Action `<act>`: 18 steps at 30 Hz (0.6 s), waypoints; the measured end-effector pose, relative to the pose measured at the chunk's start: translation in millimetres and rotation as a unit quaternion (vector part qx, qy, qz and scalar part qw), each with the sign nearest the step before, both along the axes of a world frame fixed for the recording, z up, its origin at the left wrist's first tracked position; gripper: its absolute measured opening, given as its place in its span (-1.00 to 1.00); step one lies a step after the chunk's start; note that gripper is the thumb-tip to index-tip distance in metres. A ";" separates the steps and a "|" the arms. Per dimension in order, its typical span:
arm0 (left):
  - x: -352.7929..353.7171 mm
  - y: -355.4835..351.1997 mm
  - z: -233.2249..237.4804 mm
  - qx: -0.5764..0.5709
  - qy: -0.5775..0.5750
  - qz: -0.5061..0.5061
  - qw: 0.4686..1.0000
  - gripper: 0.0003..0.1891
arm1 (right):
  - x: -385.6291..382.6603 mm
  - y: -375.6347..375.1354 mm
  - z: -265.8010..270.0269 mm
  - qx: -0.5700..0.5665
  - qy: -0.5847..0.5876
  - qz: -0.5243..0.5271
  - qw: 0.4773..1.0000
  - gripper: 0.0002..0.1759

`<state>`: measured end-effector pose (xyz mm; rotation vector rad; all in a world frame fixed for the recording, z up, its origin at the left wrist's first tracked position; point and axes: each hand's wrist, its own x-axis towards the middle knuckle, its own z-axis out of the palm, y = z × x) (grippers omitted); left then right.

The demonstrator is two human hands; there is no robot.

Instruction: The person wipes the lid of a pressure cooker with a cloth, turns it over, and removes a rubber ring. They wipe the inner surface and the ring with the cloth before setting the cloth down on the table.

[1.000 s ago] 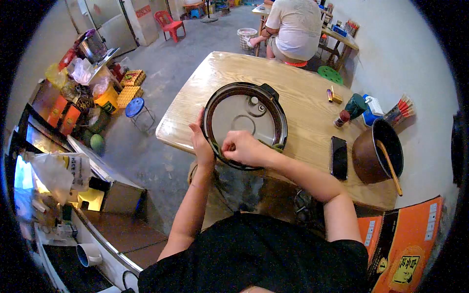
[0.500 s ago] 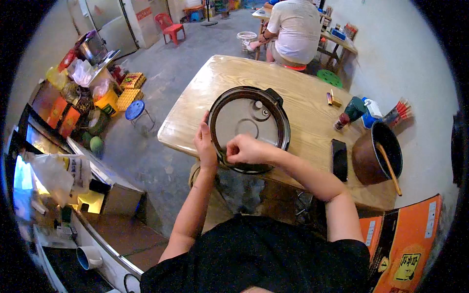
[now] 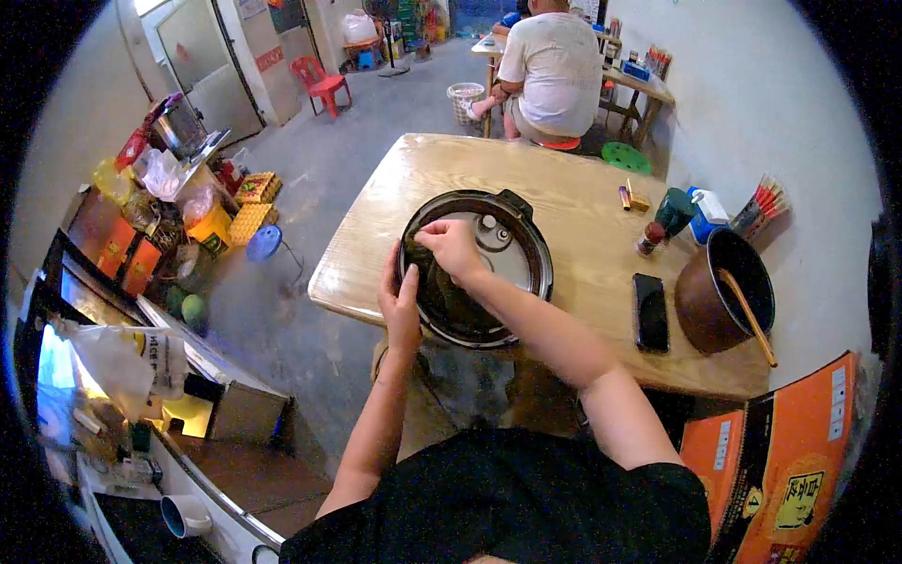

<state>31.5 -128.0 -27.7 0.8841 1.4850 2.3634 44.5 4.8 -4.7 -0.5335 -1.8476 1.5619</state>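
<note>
A round pressure cooker lid with a black rim lies underside up at the table's near edge, its pale metal plate and small valve fittings showing. My left hand grips the rim at the left, thumb on the near side. My right hand reaches over the lid, fingers pinched on a dark, cloth-like piece. That piece covers the lower left of the plate; its exact kind is hard to make out.
On the wooden table are a black phone, a brown pot with a wooden stick, and bottles. Orange boxes stand at the near right. A seated person is beyond the table.
My right hand has moved up and left across the lid, and the dark piece now spreads over much of the plate. My left hand still holds the rim. The view has shifted slightly.
</note>
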 end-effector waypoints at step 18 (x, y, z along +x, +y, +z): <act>9.7 -4.7 3.6 -0.054 0.061 0.058 0.995 -0.52 | -5.7 16.7 6.5 -0.130 -0.065 0.029 0.989 -0.83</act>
